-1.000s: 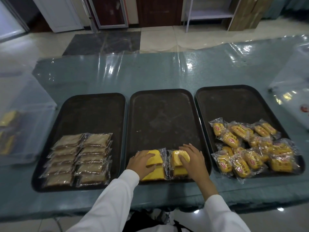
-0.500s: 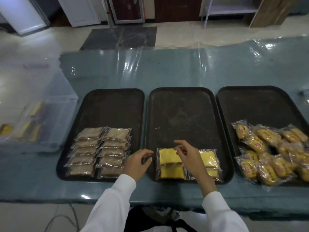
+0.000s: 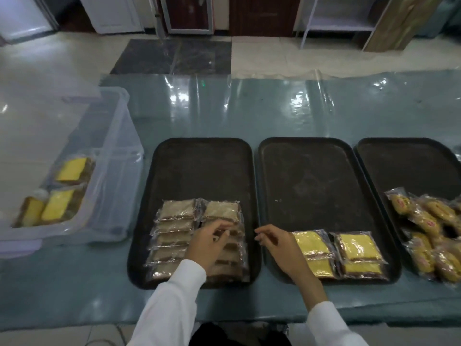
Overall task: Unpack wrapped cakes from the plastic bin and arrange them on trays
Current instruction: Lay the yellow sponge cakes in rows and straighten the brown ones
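Three dark trays lie side by side on the teal table. The left tray (image 3: 199, 168) holds two columns of brown wrapped cakes (image 3: 174, 213). Several yellow wrapped cakes (image 3: 356, 247) lie at the near end of the middle tray (image 3: 311, 176). A heap of small golden wrapped cakes (image 3: 429, 221) covers the near part of the right tray (image 3: 409, 163). A clear plastic bin (image 3: 109, 156) at the left holds three yellow cakes (image 3: 59, 204). My left hand (image 3: 208, 242) hovers over the brown cakes, fingers loosely curled, holding nothing. My right hand (image 3: 279, 244) hangs empty over the middle tray's left edge.
A shiny clear plastic sheet (image 3: 249, 106) covers the table. Beyond the table are tiled floor, a dark mat (image 3: 172, 56), doors and a white shelf frame (image 3: 336, 23). The far halves of all three trays are bare.
Both hands have let go of the yellow cakes and moved left. The left hand now hangs over the brown cakes. The view has swung left, showing the bin more fully.
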Tool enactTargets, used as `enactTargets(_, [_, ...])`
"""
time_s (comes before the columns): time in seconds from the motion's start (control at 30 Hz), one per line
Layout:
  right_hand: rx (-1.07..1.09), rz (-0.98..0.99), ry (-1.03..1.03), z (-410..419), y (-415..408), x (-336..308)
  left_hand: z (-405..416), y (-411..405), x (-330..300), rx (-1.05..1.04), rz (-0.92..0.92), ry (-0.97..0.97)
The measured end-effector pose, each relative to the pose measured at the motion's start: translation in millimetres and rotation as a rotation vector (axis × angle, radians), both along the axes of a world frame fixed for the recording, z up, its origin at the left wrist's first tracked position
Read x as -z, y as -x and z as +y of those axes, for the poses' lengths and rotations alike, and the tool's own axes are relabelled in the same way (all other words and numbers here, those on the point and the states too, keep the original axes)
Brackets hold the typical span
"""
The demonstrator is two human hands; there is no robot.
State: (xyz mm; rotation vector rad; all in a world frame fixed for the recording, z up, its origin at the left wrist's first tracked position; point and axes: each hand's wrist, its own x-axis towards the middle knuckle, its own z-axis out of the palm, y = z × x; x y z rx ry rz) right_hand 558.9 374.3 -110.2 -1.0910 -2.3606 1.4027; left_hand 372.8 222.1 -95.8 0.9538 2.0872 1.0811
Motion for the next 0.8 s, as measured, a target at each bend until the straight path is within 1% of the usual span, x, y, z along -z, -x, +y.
enactTargets(0.1, [0.047, 0.015, -0.023, -19, 19, -8, -15, 23, -4, 0.002, -0.047, -0.007])
enactTargets(0.23, [0.090, 0.061, -0.004, -38, 39, -20, -34, 47, -10, -0.011, -0.084, -0.009])
enactTargets(0.37, [0.115, 0.086, 0.047, -48, 47, -27, -43, 62, -18, -0.118, -0.126, -0.028])
enactTargets(0.43, [0.104, 0.102, 0.060, -51, 49, -33, -46, 67, -25, -0.130, -0.136, -0.043])
enactTargets(0.6, [0.100, 0.164, 0.097, -51, 58, -45, -57, 72, -57, -0.146, -0.108, -0.100])
enactTargets(0.7, [0.104, 0.216, 0.134, -53, 73, -49, -67, 78, -78, -0.135, -0.053, -0.112])
enactTargets(0.8, [0.075, 0.237, 0.167, -59, 92, -54, -78, 86, -99, -0.170, -0.020, -0.138])
